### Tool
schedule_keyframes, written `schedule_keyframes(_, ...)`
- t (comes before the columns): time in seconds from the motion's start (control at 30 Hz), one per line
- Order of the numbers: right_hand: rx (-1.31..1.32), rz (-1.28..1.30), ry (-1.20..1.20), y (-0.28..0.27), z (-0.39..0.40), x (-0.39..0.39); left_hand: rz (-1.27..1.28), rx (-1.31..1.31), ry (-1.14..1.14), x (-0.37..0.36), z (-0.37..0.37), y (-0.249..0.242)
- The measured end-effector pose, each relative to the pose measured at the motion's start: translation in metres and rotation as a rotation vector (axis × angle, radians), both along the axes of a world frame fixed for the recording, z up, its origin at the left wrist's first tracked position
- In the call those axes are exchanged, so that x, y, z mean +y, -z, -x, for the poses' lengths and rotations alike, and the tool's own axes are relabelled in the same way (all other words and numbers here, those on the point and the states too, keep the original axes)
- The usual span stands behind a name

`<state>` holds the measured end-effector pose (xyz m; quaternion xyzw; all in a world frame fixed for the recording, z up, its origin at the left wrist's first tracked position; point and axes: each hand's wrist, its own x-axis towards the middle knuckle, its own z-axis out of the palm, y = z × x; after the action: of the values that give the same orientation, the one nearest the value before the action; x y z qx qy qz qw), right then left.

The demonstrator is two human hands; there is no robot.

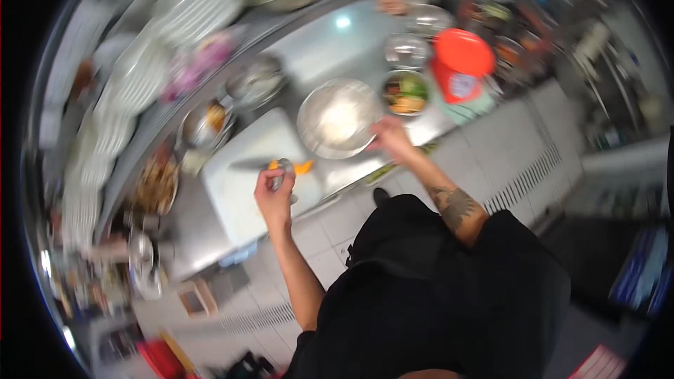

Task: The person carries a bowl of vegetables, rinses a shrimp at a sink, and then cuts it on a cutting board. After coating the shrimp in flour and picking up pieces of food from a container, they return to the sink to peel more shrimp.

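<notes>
My left hand (272,193) is closed around a small, blurred, silvery object (283,165) over the white cutting board (235,193). Orange pieces (303,168) lie beside that hand, and a knife (247,164) rests on the board just left of it. My right hand (392,138) grips the right rim of a large metal bowl (337,116) with pale contents. The bowl stands on the steel counter to the right of the board.
A bowl of vegetables (405,92), an empty-looking metal bowl (407,51) and a red container (462,60) stand beyond my right hand. More bowls (206,125) line the board's far side. Stacked white plates (140,77) fill the shelf at left.
</notes>
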<state>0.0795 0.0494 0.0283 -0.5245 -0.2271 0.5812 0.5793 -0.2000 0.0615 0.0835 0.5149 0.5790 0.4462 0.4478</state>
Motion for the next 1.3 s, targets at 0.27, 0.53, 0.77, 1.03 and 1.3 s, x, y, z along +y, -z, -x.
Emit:
schedule_keyframes(0.27,-0.321,0.016,-0.005,-0.01,-0.086,-0.131,-0.303,0.365,0.63,-0.043,-0.176,-0.051)
schedule_keyframes(0.53,-0.36,0.021,-0.167,0.004,-0.311,-0.219,0.036,0.371,0.723,-0.081,-0.325,0.023)
schedule_keyframes(0.77,-0.388,-0.057,-0.378,0.11,-0.566,-0.233,0.616,0.077,0.677,-0.116,-0.56,0.13)
schedule_keyframes(1.03,-0.48,-0.046,-0.064,0.292,-0.821,-0.247,0.824,0.109,0.438,-0.161,-0.799,0.27)
schedule_keyframes(1.3,-0.589,0.215,0.358,0.416,-0.941,-0.277,1.023,0.165,0.275,-0.212,-0.836,0.397)
